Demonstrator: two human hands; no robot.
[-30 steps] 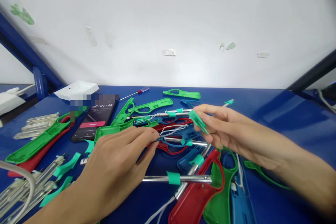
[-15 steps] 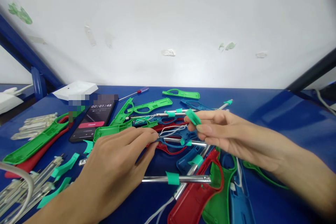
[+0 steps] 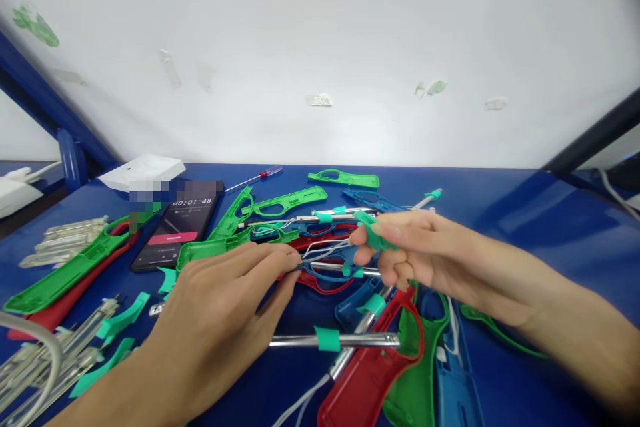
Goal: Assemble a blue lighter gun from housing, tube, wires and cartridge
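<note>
My right hand (image 3: pixel 420 247) is closed in a pinch on a strip of green tape (image 3: pixel 374 235), held above the pile. My left hand (image 3: pixel 225 313) is closed, thumb and fingertips pressed on the end of a blue plastic handle half (image 3: pixel 325 275); most of its grip is hidden under the fingers. Thin white wires (image 3: pixel 325 248) run from those fingertips toward the right. Below them lies a metal tube (image 3: pixel 360 340) wrapped with green tape, its left end behind my left hand. A red handle half (image 3: pixel 357 387) and a green handle half (image 3: pixel 415 383) lie near the front.
A phone (image 3: pixel 175 233) showing a timer, a white box (image 3: pixel 143 172) and a screwdriver (image 3: pixel 255 178) lie at the back left. Clear plastic parts (image 3: pixel 65 240) and tape strips (image 3: pixel 123 317) lie at left. Green handle halves (image 3: pixel 345 179) are farther back. A white wall (image 3: pixel 320 47) stands behind.
My right hand's fingers have shifted around the tape strip, which now shows turned and partly covered by the thumb. My left hand has stayed in place.
</note>
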